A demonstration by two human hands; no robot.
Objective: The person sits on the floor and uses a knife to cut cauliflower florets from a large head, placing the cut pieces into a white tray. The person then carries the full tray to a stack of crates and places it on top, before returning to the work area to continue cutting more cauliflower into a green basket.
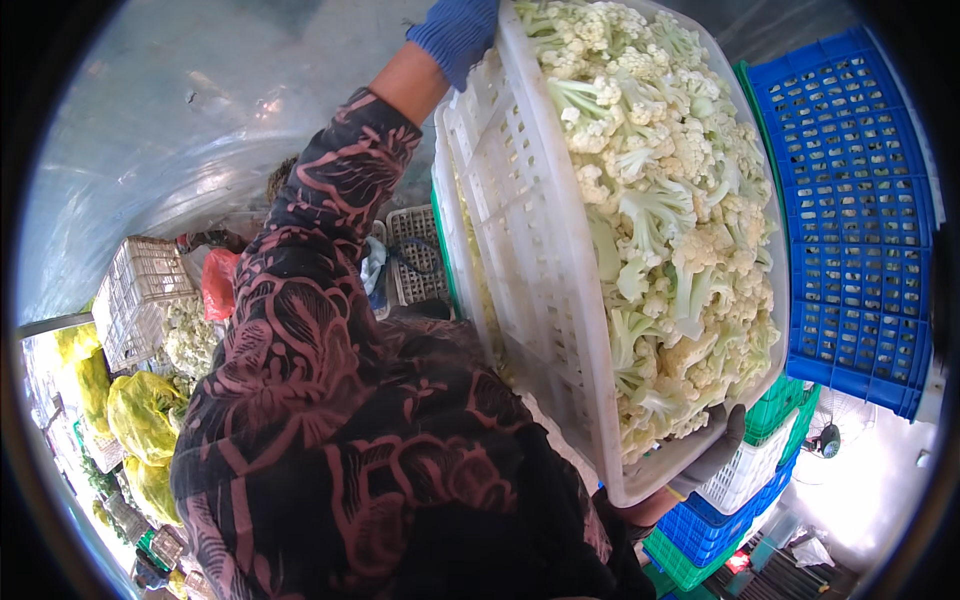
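A white plastic crate heaped with cauliflower florets fills the space in front of me, its slotted side facing my body. At its far upper corner, my left hand in a blue knitted glove grips the rim; its fingertips are partly hidden. My right hand, in a grey glove, holds the opposite end, with fingers curled over the rim beside the florets. Below the held crate, the edges of another white crate with pale contents show. Both forearms wear dark patterned sleeves.
A blue slotted crate stands close on the right. Below it rises a stack of green, white and blue crates, with a fan behind. Leftward are yellow mesh bags, a tilted white crate and a red plastic bag.
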